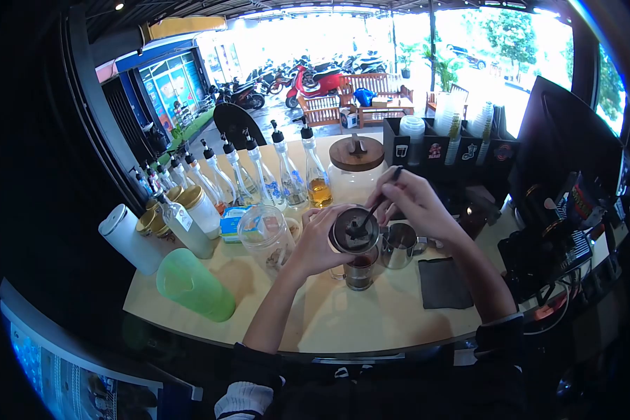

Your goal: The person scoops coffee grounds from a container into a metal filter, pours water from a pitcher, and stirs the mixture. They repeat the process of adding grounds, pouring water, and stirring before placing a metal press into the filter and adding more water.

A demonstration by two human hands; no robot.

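Observation:
My left hand [315,241] is wrapped round a round metal cup [344,241], tilted so that its mouth faces me. Dark residue shows inside it. My right hand [414,201] pinches a spoon [397,174], whose dark lower end reaches into the cup. Directly below, partly covered by the cup, a glass mug [359,276] holding brown liquid stands on the counter. A steel pitcher [397,248] is just right of the mug. To the left of my left hand stands a clear container [264,234] with some pieces inside.
On the pale counter [322,325], a green tumbler [194,285] stands at left and a dark folded cloth [446,283] lies at right. Pump-topped bottles [280,168] line the back beside a wooden-lidded jar [357,175]. A black cup holder [437,150] stands back right.

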